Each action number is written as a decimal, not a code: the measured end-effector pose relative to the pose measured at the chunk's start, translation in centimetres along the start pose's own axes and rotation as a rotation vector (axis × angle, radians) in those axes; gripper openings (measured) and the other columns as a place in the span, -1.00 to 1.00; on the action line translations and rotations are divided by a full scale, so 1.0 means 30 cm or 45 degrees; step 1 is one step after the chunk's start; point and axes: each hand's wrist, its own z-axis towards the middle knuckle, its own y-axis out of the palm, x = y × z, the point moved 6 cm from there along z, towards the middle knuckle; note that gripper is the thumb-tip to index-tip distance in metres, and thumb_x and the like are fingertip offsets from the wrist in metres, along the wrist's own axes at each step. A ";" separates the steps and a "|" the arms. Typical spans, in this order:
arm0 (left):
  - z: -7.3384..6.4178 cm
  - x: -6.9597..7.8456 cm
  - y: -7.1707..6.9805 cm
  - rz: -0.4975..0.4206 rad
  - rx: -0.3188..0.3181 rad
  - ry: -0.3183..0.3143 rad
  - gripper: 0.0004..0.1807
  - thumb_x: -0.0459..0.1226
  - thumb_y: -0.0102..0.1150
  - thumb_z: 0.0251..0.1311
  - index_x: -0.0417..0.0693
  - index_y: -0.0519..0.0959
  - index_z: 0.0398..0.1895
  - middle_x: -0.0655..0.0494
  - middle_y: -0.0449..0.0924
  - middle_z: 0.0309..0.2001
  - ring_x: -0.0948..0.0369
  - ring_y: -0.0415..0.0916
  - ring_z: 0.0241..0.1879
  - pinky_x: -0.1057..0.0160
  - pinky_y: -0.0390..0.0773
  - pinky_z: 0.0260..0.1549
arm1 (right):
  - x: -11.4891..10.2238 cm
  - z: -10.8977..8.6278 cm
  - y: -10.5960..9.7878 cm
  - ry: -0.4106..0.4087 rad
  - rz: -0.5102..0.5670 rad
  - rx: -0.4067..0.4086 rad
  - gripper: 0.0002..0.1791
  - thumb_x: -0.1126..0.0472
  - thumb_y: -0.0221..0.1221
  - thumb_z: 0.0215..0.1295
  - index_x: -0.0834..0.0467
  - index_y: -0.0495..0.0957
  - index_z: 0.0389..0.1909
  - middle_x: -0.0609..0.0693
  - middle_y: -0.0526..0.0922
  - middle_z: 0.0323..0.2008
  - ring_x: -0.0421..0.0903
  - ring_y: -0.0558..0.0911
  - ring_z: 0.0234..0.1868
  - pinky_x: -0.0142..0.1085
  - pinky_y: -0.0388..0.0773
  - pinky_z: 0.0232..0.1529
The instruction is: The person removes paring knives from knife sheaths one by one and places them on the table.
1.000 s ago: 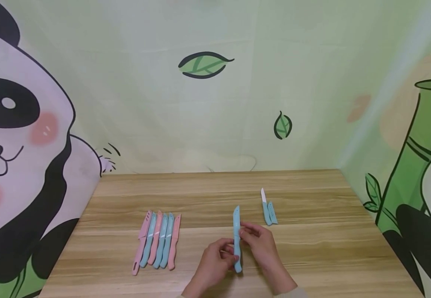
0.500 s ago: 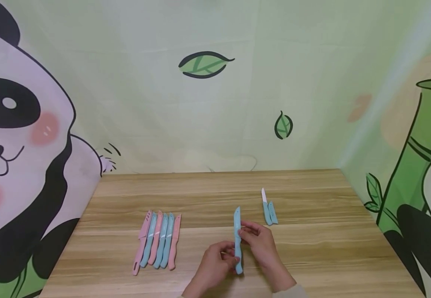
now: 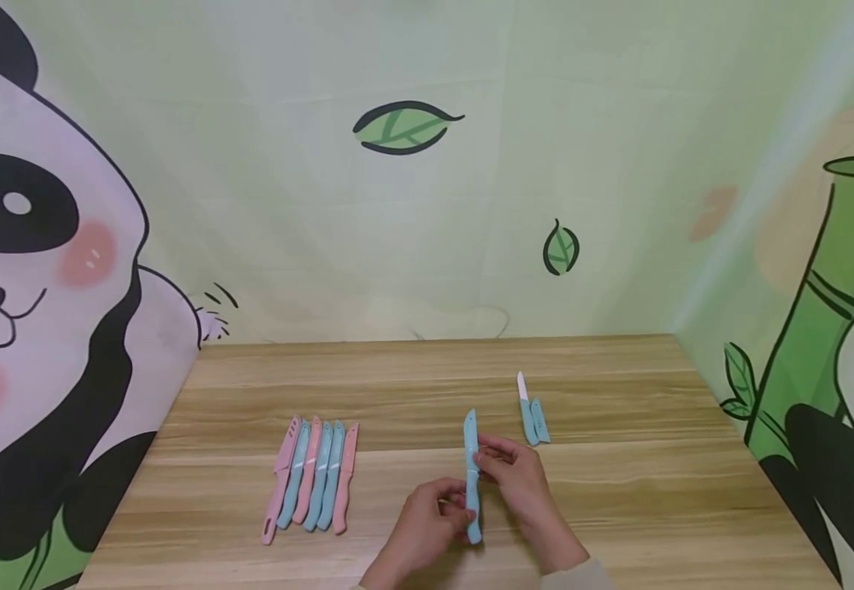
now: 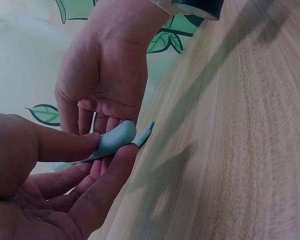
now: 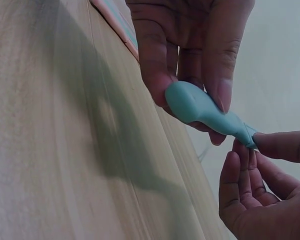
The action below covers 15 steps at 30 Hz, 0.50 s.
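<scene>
A light blue knife [image 3: 471, 483] with its blue sheath over the blade is held up above the table, sheath end pointing away. My left hand [image 3: 429, 518] pinches its handle between thumb and fingers. Higher up, my right hand [image 3: 517, 479] pinches the sheath near where it meets the handle. In the right wrist view the rounded handle [image 5: 205, 110] shows in the left fingers, with the right thumb and fingertips at the sheath's lower end. The left wrist view has the handle butt [image 4: 121, 135] poking out past the left thumb.
On the left of the wooden table [image 3: 619, 508] several pink and blue sheathed knives [image 3: 316, 475] lie side by side in a row. Behind my right hand lie an unsheathed small knife [image 3: 526, 414] with a white blade and a loose blue sheath [image 3: 540, 421]. A printed cloth [image 3: 287, 205] hangs behind.
The knife and my left hand have shifted very slightly toward the right and nearer to me. Both hands keep their hold.
</scene>
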 end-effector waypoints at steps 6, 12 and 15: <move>0.000 0.000 -0.001 -0.006 0.000 -0.002 -0.63 -0.54 0.30 0.20 -0.40 0.59 0.11 -0.05 0.60 -0.19 0.25 0.62 -0.34 0.18 0.80 -0.36 | -0.007 -0.002 0.006 -0.012 0.002 0.000 -0.59 0.42 0.30 0.30 0.38 0.61 0.17 0.04 0.66 -0.23 -0.18 0.67 -0.25 -0.30 0.75 -0.14; 0.002 -0.002 -0.001 -0.024 0.016 0.007 -0.63 -0.57 0.28 0.20 -0.40 0.59 0.10 -0.07 0.59 -0.18 0.23 0.63 -0.35 0.09 0.80 -0.34 | -0.010 -0.001 0.011 -0.024 0.003 0.012 -0.59 0.43 0.30 0.31 0.37 0.61 0.18 0.07 0.66 -0.20 -0.21 0.68 -0.23 -0.35 0.74 -0.16; 0.005 -0.007 -0.002 -0.032 0.024 0.002 -0.63 -0.57 0.28 0.19 -0.40 0.59 0.09 -0.06 0.59 -0.18 0.23 0.63 -0.35 0.07 0.80 -0.34 | -0.009 0.002 0.014 -0.020 0.011 0.020 -0.59 0.43 0.30 0.31 0.36 0.61 0.18 0.07 0.66 -0.19 -0.21 0.68 -0.22 -0.38 0.73 -0.17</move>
